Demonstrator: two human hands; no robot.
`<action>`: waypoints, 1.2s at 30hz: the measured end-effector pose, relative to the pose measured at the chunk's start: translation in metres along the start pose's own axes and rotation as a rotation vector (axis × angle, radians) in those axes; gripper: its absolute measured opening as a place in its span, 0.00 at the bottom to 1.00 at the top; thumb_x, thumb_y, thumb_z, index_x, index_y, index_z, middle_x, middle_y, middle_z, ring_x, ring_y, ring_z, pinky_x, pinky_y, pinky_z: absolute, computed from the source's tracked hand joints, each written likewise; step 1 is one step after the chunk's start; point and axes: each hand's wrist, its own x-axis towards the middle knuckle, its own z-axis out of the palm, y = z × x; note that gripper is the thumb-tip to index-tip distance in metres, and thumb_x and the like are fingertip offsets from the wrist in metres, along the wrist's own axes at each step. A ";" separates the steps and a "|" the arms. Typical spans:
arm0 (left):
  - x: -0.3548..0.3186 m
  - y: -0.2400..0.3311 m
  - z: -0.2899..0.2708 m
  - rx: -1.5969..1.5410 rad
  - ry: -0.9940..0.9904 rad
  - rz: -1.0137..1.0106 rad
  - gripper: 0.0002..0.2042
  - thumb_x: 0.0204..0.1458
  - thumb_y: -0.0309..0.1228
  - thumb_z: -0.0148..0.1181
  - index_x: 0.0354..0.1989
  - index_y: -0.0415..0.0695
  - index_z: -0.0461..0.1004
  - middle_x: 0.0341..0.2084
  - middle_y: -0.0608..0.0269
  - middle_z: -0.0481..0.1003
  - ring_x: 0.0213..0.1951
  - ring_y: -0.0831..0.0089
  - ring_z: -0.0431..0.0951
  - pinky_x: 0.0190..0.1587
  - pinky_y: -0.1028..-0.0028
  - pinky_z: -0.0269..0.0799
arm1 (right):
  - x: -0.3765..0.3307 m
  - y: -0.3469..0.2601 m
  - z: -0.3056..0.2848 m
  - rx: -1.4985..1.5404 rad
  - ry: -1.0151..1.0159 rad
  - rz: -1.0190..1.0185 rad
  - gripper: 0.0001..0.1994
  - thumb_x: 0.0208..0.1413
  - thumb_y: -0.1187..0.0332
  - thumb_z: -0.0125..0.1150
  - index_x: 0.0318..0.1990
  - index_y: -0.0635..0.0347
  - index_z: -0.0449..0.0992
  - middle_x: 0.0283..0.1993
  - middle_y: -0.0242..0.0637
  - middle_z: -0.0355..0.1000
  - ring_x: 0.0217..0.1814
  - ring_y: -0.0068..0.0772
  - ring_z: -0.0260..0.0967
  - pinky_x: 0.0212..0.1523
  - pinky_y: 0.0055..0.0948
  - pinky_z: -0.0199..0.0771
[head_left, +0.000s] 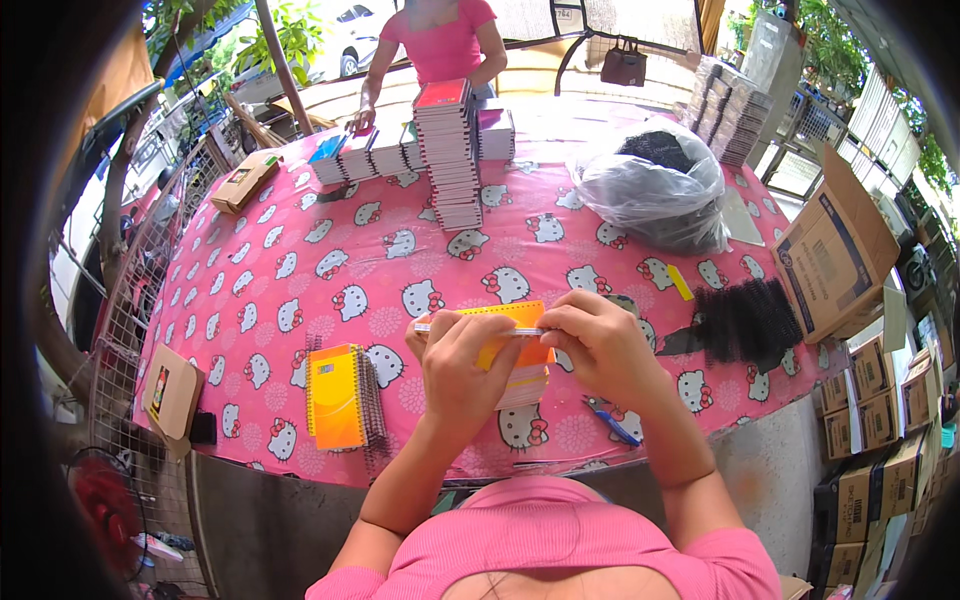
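Note:
Both hands are closed on an orange notebook (528, 312) over the near middle of the table. My left hand (463, 362) grips its near edge from the left, thumb and fingers pressed together. My right hand (607, 343) pinches the same edge at its right end; a thin coil there, if any, is too small to make out. Below the hands is a stack of pages (524, 388), partly hidden. To the left stands a pile of yellow-orange spiral notebooks (338, 398). Blue-handled pliers (613, 421) lie right of the stack, near my right forearm.
Black spiral coils (748, 325) lie at the right beside an open carton (838, 250). A plastic bag (655, 190) of black material stands behind. Farther back rises a tall notebook stack (449, 160); a co-worker (440, 45) in pink stands beyond it. An opened box (172, 395) sits left.

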 end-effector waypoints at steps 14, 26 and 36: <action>0.022 0.019 0.003 0.178 -0.210 0.065 0.12 0.45 0.28 0.63 0.40 0.49 0.75 0.29 0.66 0.75 0.37 0.68 0.75 0.52 0.64 0.55 | -0.191 0.058 0.056 -0.638 -0.216 0.447 0.26 0.51 0.57 0.62 0.54 0.60 0.66 0.52 0.49 0.64 0.55 0.52 0.61 0.54 0.41 0.63; 0.024 0.014 0.010 0.260 -0.183 0.102 0.10 0.46 0.28 0.62 0.38 0.48 0.74 0.29 0.66 0.75 0.35 0.67 0.74 0.43 0.68 0.58 | -0.057 -0.011 0.025 -0.320 0.224 0.305 0.23 0.56 0.55 0.57 0.54 0.58 0.68 0.46 0.42 0.62 0.49 0.44 0.61 0.51 0.50 0.58; 0.023 0.016 0.010 0.256 -0.169 0.101 0.10 0.45 0.27 0.61 0.37 0.47 0.74 0.28 0.65 0.74 0.35 0.66 0.74 0.43 0.68 0.58 | -0.046 -0.014 0.035 -0.378 0.263 0.309 0.24 0.55 0.53 0.58 0.55 0.57 0.68 0.48 0.41 0.61 0.52 0.44 0.60 0.55 0.58 0.54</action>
